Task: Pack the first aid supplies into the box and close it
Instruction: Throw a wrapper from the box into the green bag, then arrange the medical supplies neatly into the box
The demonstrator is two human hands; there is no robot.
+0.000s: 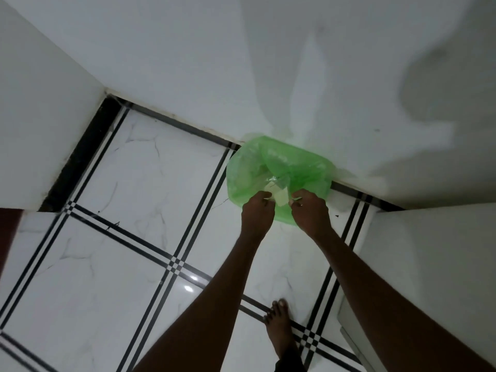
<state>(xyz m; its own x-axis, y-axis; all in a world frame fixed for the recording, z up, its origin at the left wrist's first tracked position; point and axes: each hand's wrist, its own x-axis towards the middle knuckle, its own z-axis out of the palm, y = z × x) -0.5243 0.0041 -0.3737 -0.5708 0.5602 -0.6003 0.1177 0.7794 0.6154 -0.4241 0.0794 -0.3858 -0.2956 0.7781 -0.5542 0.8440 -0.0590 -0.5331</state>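
Observation:
A translucent green plastic bag (298, 167) sits on the floor against the white wall, its mouth gaping upward. Pale, flat items (273, 187) show through the opening; I cannot tell what they are. My left hand (257, 213) pinches the bag's near rim on the left side. My right hand (308, 210) pinches the same rim just to the right, a small gap apart. Both arms reach down and forward from the bottom of the view. No box is in view.
The floor is glossy white marble tile (134, 183) with black stripe borders. White walls (188, 63) meet in a corner at left, and a white wall or cabinet side (429, 264) juts out at right. A bare foot (280, 328) stands just behind the arms.

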